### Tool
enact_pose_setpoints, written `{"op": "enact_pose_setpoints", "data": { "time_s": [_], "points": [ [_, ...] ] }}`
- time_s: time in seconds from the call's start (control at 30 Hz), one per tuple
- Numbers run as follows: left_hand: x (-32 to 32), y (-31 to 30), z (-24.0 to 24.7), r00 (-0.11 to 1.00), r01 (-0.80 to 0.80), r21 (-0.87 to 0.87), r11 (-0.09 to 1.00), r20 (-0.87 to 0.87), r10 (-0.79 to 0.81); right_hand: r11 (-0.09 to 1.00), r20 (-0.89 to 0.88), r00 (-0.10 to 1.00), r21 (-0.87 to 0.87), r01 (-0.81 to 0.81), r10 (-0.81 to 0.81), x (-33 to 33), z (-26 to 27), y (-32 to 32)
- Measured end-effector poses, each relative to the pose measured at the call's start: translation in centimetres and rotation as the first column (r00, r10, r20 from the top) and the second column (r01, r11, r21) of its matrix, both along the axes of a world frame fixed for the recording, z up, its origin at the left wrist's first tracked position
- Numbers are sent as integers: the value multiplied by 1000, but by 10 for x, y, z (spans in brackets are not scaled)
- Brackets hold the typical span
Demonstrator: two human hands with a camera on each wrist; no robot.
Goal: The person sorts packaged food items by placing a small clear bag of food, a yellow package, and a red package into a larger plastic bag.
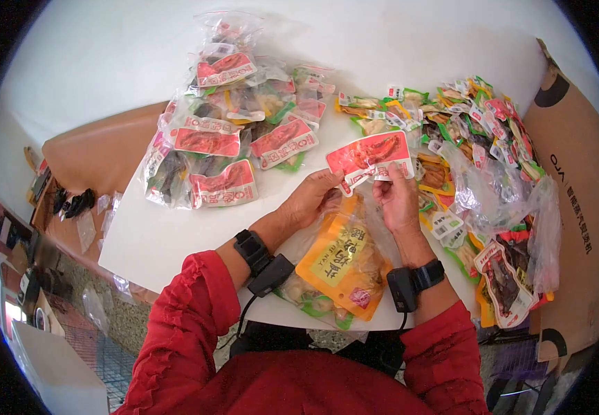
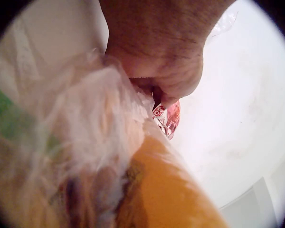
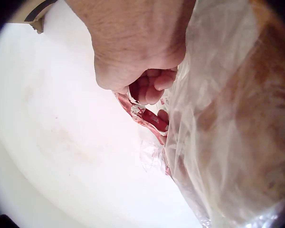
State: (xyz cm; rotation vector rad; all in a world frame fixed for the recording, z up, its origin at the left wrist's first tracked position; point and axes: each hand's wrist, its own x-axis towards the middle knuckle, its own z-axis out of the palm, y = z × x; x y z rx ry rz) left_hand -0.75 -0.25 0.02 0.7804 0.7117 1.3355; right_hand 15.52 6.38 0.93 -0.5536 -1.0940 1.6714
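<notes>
Between my two hands, a red-and-white food packet (image 1: 374, 153) with a picture of food stands above the table. My left hand (image 1: 311, 198) pinches its lower left corner. With curled fingers, my right hand (image 1: 398, 199) pinches its lower right edge; the right wrist view shows these fingers (image 3: 152, 90) bent at the packet. Just below the hands lies a clear plastic bag (image 1: 289, 285) with a yellow packet (image 1: 337, 259) and smaller green-edged packets inside. Its upper end comes up close to the left fingers, where the left hand hides part of it.
Filled clear bags (image 1: 209, 142) with red-and-white packets are heaped at the back left of the white table (image 1: 147, 242). A large pile of small snack packets (image 1: 452, 131) covers the right side, with crumpled clear plastic (image 1: 483, 190) on it. A cardboard box (image 1: 579, 200) borders the right edge.
</notes>
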Motion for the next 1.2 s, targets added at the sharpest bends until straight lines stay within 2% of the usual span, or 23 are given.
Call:
{"op": "enact_pose_setpoints", "data": {
  "time_s": [0.23,1.2],
  "points": [
    [-1,0,-1,999,47,12,999,12,-48,999,-2,1000,28,-20,20,0,-1,0],
    [-4,2,-5,997,71,27,997,27,-72,1000,12,1000,15,11,-11,-1,-1,0]
  ]
}}
